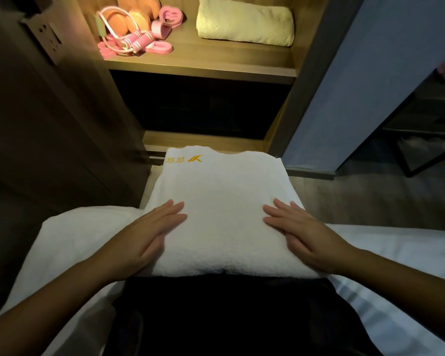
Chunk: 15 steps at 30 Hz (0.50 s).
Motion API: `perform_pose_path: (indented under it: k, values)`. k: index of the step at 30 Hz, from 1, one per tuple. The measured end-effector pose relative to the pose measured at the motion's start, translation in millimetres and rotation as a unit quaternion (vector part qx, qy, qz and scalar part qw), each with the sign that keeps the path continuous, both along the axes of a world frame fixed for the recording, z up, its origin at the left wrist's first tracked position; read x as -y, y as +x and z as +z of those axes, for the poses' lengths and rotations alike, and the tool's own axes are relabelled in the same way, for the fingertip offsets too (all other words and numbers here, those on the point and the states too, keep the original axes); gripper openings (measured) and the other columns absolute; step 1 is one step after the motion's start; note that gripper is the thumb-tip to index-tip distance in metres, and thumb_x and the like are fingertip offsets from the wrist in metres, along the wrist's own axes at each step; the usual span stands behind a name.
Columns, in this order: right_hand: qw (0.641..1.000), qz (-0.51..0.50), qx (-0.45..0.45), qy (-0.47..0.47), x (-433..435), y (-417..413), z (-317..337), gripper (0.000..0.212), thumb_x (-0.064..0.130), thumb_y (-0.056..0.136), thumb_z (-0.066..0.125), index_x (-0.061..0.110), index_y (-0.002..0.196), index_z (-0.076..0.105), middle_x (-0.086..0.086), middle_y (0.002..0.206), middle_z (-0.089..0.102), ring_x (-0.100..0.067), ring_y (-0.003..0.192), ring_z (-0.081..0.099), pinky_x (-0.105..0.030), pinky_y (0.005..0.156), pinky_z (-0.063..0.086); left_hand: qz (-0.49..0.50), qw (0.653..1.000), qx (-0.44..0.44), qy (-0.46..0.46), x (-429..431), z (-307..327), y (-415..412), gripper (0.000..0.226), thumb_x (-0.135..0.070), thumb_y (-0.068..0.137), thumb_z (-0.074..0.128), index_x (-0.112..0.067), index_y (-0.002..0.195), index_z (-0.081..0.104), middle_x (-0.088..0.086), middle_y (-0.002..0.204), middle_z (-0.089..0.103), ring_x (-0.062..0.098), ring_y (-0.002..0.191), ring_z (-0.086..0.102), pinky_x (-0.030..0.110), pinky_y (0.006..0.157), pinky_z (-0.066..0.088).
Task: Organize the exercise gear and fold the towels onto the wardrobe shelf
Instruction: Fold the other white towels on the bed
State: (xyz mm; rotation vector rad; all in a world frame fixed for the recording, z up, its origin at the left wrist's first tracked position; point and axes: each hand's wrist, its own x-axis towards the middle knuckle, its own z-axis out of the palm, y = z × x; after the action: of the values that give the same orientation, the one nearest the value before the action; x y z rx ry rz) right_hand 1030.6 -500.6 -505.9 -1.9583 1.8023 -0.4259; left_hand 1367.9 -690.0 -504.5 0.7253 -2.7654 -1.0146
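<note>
Two towels: one under left hand point(149, 235), right hand point(301, 235) (flat); one shelved.

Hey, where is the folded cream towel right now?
In the head view, the folded cream terry towel lies on the right half of the lit wooden wardrobe shelf, with the pink exercise gear to its left.

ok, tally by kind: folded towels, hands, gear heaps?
Folded towels: 2, the white towel under the hands and the pale towel on the shelf.
Hands: 2, left hand and right hand, both flat on the white towel.
Gear heaps: 1, pink and orange gear heap on the shelf; pieces overlap, uncountable.
Total: 5
</note>
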Motion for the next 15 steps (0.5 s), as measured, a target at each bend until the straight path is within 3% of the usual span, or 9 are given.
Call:
perform_pose_path:
  k: [3, 6, 9, 15]
  values:
    - [0.999, 0.005, 0.001, -0.042, -16, -24, -2, 0.054, 0.017, 0.095, 0.056, 0.025, 0.146, 0.040, 0.004, 0.156, 0.034, -0.010, 0.147, 0.023, -0.049, 0.117, 0.030, -0.022, 0.993, -0.028, -0.109, 11, -7, 24, 0.056, -0.025, 0.094, 0.053, -0.041, 0.145, 0.037, -0.013, 0.154, 0.036, 0.007, 0.142, 0.034, 0.045, 0.107, 0.044]
    - [0.990, 0.083, -0.109, -0.041, -21, -40, -9, 0.096, 0.037, 0.076, 0.079, 0.025, 0.154, 0.024, 0.002, 0.163, 0.017, -0.013, 0.150, 0.008, -0.044, 0.117, 0.021, -0.078, 0.975, 0.052, -0.202, 23, -17, 39, 0.109, -0.023, 0.069, 0.087, -0.040, 0.152, 0.020, -0.009, 0.161, 0.022, 0.013, 0.145, 0.028, 0.043, 0.108, 0.041]
    - [0.975, 0.133, -0.174, -0.048, -19, -46, -14, 0.112, 0.054, 0.071, 0.078, 0.024, 0.156, 0.013, 0.002, 0.165, 0.002, -0.018, 0.152, 0.002, -0.043, 0.117, 0.010, -0.115, 0.964, 0.085, -0.226, 31, -23, 42, 0.119, -0.040, 0.066, 0.087, -0.032, 0.156, 0.010, -0.008, 0.164, 0.005, 0.013, 0.150, 0.010, 0.044, 0.115, 0.026]
    - [0.973, 0.141, -0.160, -0.092, -20, -50, -19, 0.099, 0.056, 0.076, 0.070, 0.023, 0.155, 0.020, -0.001, 0.164, 0.012, -0.022, 0.151, 0.012, -0.050, 0.116, 0.017, -0.123, 0.958, 0.057, -0.254, 31, -37, 38, 0.113, -0.034, 0.071, 0.084, -0.025, 0.156, 0.011, -0.002, 0.165, 0.007, 0.016, 0.151, 0.010, 0.039, 0.120, 0.017]
